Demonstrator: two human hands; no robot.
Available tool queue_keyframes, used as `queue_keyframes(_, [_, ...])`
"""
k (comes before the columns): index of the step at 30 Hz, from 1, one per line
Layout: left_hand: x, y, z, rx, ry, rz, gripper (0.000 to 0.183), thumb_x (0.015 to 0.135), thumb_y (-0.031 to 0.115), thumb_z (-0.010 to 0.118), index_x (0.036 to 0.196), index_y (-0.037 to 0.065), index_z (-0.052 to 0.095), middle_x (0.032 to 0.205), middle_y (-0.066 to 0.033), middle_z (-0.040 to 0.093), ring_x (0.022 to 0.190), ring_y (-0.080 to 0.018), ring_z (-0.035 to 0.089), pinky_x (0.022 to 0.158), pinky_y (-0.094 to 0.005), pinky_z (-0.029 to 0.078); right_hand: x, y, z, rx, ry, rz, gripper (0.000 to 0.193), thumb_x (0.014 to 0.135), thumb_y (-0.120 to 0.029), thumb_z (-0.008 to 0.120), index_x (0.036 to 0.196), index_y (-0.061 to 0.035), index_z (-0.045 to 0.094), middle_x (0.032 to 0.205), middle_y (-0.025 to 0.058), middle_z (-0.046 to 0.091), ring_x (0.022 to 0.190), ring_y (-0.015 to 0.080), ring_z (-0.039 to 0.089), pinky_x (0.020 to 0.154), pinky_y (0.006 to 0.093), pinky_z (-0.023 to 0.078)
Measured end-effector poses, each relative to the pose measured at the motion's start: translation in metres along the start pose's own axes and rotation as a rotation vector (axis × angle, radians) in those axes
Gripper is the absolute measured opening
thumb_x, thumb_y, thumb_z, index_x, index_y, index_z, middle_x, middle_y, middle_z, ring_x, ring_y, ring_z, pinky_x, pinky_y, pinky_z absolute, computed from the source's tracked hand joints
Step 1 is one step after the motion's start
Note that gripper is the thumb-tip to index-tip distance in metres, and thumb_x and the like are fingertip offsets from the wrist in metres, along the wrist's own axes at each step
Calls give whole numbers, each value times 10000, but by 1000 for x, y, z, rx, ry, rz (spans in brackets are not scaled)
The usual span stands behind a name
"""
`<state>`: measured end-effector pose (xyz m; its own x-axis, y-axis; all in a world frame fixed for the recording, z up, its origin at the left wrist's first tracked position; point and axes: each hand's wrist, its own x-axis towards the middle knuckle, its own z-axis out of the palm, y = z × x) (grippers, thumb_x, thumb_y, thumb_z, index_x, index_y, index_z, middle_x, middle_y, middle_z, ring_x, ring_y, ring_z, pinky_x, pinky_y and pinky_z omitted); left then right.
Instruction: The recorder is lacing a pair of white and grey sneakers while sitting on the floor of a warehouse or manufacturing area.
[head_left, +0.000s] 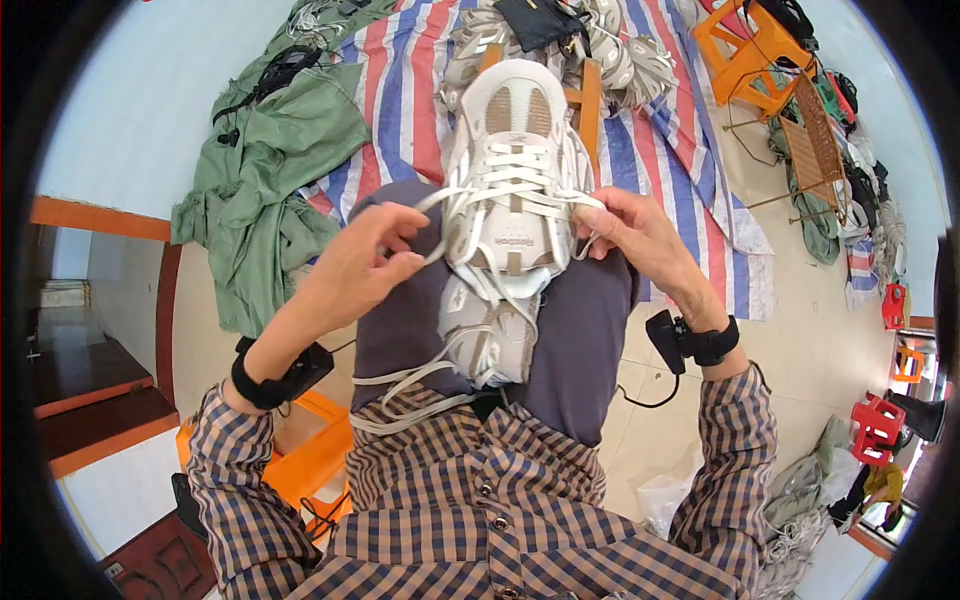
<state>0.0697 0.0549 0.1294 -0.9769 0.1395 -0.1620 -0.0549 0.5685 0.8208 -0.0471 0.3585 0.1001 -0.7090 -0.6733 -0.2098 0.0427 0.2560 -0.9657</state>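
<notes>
A white and beige sneaker (515, 110) lies toe away from me across my lap, with flat white laces (517, 188) threaded in crossing rows. My left hand (375, 250) is beside its left edge, fingers curled round a stretch of lace drawn out from that side. On the opposite edge my right hand (635, 232) pinches another lace between thumb and fingers, close to the eyelets. Partly covered by this sneaker, a second shoe (485, 330) of the same colours rests nearer my waist, its loose laces trailing over my left thigh.
Beyond my knees a striped sheet (400, 95) covers the floor, with bundled shoes (645, 75) and a wooden frame (590, 110) on it. Green cloth (285, 170) is heaped at left. An orange stool (755, 50) and wicker chair (815, 140) stand at far right.
</notes>
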Motion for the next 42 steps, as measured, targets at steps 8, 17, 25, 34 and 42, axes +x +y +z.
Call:
queue_keyframes(8, [-45,-90,4,-569,218,-608,332,884,89,523,1215,67,528,1111,-29,581,946,-119,553,819,-238,433,-37,33,-24,37,253,4,202,925,-213,561,953,-23,623,733,-15,577,624,45,519,576,190,413])
queue_keyframes(17, [-172,-180,52,-861,33,-689,420,882,135,530,1279,7,481,1194,-38,587,1041,-165,554,766,-307,474,-61,35,-14,16,380,81,191,917,-198,569,938,-14,616,726,-3,561,638,77,533,609,207,426])
queue_keyframes(25, [-129,-233,40,-769,-143,-532,406,881,128,525,1269,14,495,1181,-39,593,1027,-168,558,768,-314,477,-64,21,2,28,445,139,188,922,-198,566,947,-16,606,774,5,576,637,71,527,613,207,434])
queue_keyframes(34, [-19,-291,31,-658,-245,-375,391,880,120,520,1258,21,511,1165,-40,600,1012,-173,563,771,-323,481,-25,7,-19,-91,365,265,156,935,-152,529,919,-11,595,783,25,611,600,61,524,556,208,435])
queue_keyframes(42, [27,-306,26,-536,-337,-352,379,879,112,516,1248,27,526,1152,-41,606,998,-176,567,773,-330,484,-2,17,-44,-58,358,307,141,932,-114,529,920,9,596,773,20,604,674,72,543,628,214,460])
